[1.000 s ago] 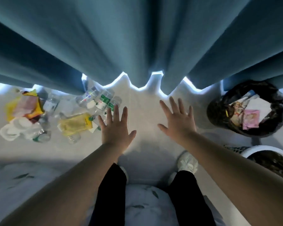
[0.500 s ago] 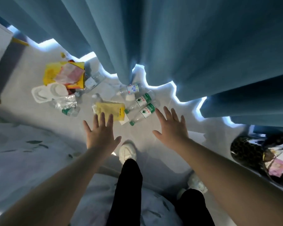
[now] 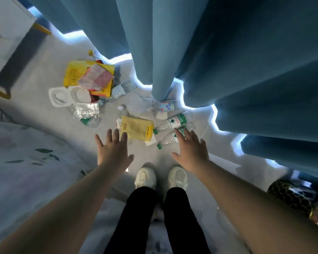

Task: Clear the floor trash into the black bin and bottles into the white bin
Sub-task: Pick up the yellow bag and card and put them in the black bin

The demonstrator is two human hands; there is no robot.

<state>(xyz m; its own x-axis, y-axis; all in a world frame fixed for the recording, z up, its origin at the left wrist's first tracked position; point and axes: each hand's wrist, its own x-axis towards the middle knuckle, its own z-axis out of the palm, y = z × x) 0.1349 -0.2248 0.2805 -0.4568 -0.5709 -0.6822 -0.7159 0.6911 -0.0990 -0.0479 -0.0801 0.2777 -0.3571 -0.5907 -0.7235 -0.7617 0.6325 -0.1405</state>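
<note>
Trash lies on the pale floor ahead of my feet. A small yellow pouch [image 3: 137,130] sits just beyond my left hand [image 3: 113,149], which is spread flat and holds nothing. My right hand [image 3: 190,149] is also spread and empty, its fingertips over a green-labelled plastic bottle [image 3: 166,141]. A second green-labelled bottle [image 3: 174,122] lies beside it and a blue-labelled bottle [image 3: 162,106] lies by the curtain. Further left are a large yellow bag [image 3: 72,76], a white plastic tray [image 3: 66,95] and a crushed clear bottle [image 3: 87,114]. The black bin [image 3: 290,197] shows at the lower right edge.
Blue curtains [image 3: 228,52] hang over the far side and right. A bed with a leaf-print cover [image 3: 26,162] fills the left. A white cabinet [image 3: 6,33] stands at the upper left. My two white shoes [image 3: 162,177] stand just behind the bottles.
The view has swung left, bringing the trash pile to the centre and pushing the black bin to the lower right edge. Both hands stay spread and empty, now nearer the pouch and bottles.
</note>
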